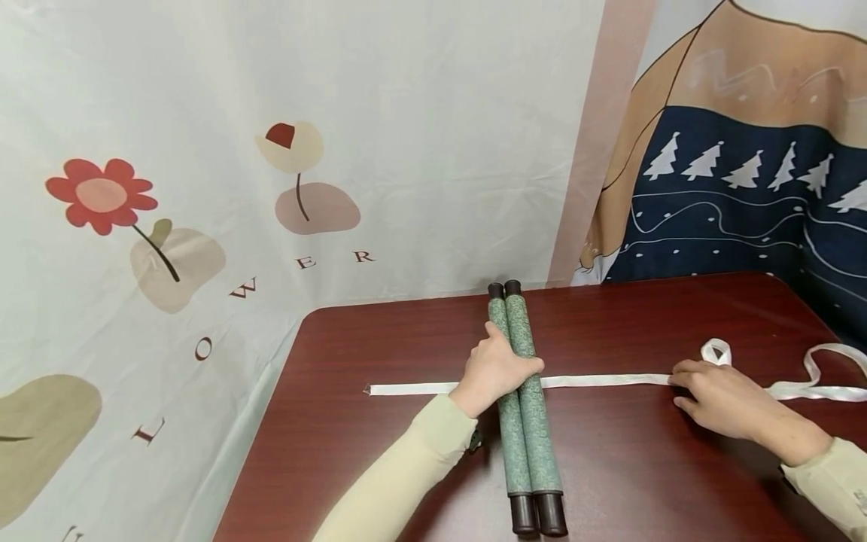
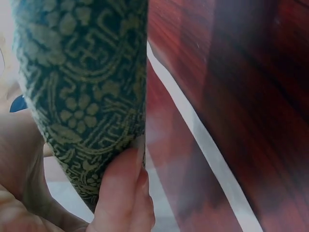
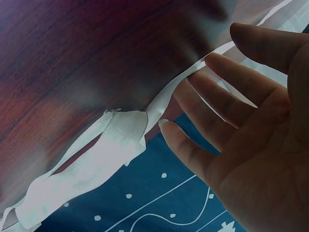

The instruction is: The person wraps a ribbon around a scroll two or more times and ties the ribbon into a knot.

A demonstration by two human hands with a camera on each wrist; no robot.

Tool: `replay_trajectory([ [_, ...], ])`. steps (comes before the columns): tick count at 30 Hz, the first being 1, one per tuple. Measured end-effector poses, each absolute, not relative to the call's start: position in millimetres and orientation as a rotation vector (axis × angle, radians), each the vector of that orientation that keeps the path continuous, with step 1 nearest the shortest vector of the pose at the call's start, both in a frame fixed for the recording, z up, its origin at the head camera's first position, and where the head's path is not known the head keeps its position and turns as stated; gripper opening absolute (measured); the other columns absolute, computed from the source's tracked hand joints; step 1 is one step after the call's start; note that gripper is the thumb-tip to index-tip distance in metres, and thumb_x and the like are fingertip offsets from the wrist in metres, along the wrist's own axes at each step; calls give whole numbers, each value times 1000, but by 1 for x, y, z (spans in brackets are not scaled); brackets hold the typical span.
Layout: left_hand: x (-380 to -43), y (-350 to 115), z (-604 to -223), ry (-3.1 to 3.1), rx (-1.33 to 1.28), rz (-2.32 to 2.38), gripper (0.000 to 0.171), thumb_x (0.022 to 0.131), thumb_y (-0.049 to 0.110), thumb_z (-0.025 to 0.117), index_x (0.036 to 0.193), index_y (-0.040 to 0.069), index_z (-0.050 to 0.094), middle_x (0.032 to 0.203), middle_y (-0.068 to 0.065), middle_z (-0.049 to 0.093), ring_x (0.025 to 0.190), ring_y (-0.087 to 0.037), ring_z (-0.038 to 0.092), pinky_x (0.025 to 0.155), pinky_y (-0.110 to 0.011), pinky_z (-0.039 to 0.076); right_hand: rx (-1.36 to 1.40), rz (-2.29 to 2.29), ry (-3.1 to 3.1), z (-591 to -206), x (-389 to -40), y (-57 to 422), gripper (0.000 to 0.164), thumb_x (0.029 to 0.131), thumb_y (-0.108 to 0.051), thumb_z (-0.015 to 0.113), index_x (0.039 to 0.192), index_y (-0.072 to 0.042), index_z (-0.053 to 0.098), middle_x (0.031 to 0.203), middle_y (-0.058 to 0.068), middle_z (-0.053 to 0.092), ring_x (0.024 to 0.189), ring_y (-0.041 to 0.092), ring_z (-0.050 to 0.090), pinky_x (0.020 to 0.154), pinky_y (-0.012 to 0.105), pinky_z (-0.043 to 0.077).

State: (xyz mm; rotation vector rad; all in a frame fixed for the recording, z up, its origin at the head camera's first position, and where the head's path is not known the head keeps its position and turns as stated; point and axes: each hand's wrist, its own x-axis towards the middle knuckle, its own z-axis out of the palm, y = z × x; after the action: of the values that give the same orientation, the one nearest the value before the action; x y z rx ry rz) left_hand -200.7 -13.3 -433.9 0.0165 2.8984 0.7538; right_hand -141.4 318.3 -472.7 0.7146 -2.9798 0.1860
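A scroll in green brocade, closed into two rolls side by side with dark end knobs, stands lengthwise over the table. My left hand grips it near the middle, thumb across the rolls. In the left wrist view fingertips curl against the patterned brocade. A white ribbon runs crosswise under the scroll, its short end lying to the left. My right hand rests on the ribbon's right part. Extended fingers touch the strip in the right wrist view, where its looped part lies beside them.
The dark red wooden table meets a pale printed curtain at its back edge. On the right hangs a navy cloth with white trees. More of the ribbon loops toward the table's right side.
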Motion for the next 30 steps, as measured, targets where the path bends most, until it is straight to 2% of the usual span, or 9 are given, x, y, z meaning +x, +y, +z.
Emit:
replay_trajectory([
  [18, -204, 10, -453, 2879, -13, 671, 118, 64, 60, 71, 147, -3, 16, 101, -17, 66, 82, -30, 62, 67, -39, 53, 721, 175, -2966, -471, -141, 318, 26, 71, -16, 76, 92, -2, 70, 95, 15, 64, 84, 31, 60, 71, 53, 52],
  [25, -204, 17, -457, 2863, -24, 621, 118, 65, 60, 71, 148, -2, 14, 106, -16, 65, 87, -30, 61, 70, -40, 53, 709, 179, -2970, -471, -140, 319, 25, 71, -16, 76, 91, -2, 70, 93, 13, 64, 82, 29, 60, 70, 52, 52],
  [30, -203, 18, -459, 2871, -31, 581, 118, 65, 60, 71, 148, -2, 14, 103, -16, 66, 83, -28, 62, 66, -38, 53, 717, 188, -2973, -473, -141, 317, 25, 71, -16, 76, 91, -2, 70, 93, 12, 63, 82, 29, 60, 70, 52, 52],
])
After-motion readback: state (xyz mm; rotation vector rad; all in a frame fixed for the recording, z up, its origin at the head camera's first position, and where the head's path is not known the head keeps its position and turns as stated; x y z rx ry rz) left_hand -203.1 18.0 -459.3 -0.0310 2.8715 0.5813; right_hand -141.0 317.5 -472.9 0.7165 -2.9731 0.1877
